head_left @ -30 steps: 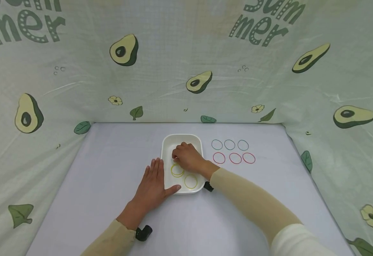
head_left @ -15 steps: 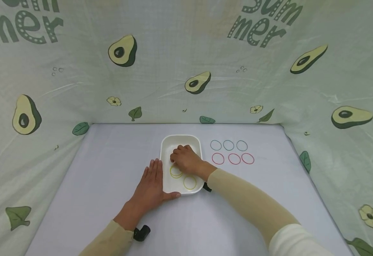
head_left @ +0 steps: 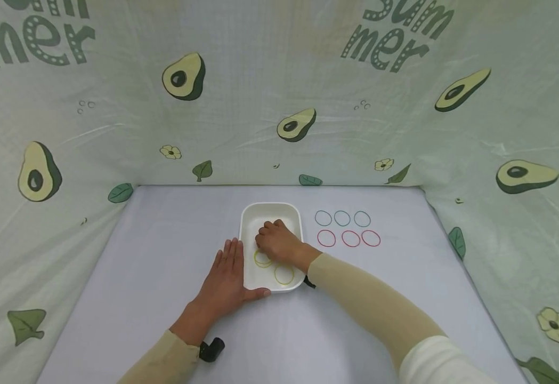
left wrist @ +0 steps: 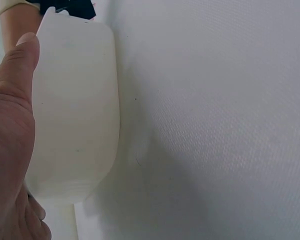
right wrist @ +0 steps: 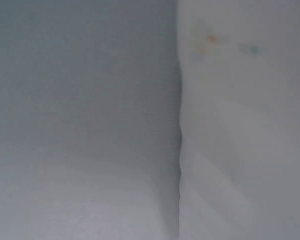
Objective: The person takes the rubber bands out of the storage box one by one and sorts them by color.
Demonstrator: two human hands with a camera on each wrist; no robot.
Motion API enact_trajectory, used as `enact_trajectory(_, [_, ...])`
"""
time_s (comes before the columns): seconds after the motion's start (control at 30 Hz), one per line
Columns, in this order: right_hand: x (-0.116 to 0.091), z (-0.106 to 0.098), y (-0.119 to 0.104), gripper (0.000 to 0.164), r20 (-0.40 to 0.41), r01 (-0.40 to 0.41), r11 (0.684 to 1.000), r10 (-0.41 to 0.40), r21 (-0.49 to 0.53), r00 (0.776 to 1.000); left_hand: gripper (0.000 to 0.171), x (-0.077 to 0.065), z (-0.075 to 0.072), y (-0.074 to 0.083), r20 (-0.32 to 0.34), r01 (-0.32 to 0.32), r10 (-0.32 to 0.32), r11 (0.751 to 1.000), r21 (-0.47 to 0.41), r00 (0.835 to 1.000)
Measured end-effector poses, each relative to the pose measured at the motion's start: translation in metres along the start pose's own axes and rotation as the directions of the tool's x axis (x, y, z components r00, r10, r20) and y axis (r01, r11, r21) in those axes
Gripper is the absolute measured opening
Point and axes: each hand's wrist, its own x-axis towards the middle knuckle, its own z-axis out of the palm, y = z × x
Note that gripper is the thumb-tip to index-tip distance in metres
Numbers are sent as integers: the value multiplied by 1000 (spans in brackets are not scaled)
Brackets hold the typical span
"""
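White tray (head_left: 260, 280) in the head view, standing on the table (head_left: 164, 245), mid-frame. My left hand (head_left: 224, 282) lies flat along the tray's left side: four fingers straight and together, thumb spread out along the near edge. My right hand (head_left: 279, 242) is inside the tray, fingers bent, tips down toward the floor of it. Fingertips hidden, so I can't tell whether they pinch anything. Two overlapping yellow rings (head_left: 262, 267) lie in the tray just below that hand, partly covered by it; a single yellow ring (head_left: 284, 285) lies nearer the tray's near right corner. Right of the tray, on the table: three green rings (head_left: 342, 225) in the far row, three red rings (head_left: 350, 247) in the near row, none touching. Tan sleeves (head_left: 365, 304) on both my arms. Avocado-print cloth (head_left: 241, 80) behind and at both sides.

Left wrist view: tray's outer wall fills the left part, my thumb tip against its rim, fingertips showing low at the left edge. My other forearm at top left, dark wrist mount (left wrist: 67, 7) on it.

Right wrist view: blurred. Grey surface (right wrist: 80, 100) left, paler surface (right wrist: 240, 175) right with faint orange and teal smudges (right wrist: 210, 39); can't tell what they are.
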Motion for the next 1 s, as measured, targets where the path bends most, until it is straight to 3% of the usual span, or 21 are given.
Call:
enact_trajectory(0.23, [-3,1,-2,20,3,39,987,-39,-155,999,135,2,0,1,35,17,-17,1000,-9,999])
enact_trajectory(0.47, [-4,3,2,16,-85,58,972,-79,-226,993,135,1,-2,2,26,19,-19,1000,-6,999])
enact_trajectory(0.67, [-5,-3,2,14,-95,59,980,-78,-188,992,134,1,-3,2,39,25,-25,1000,-16,999])
enact_trajectory(1.0, [1,-3,-1,16,-35,85,996,-85,2,996,134,2,-2,0,32,19,-18,1000,-21,999])
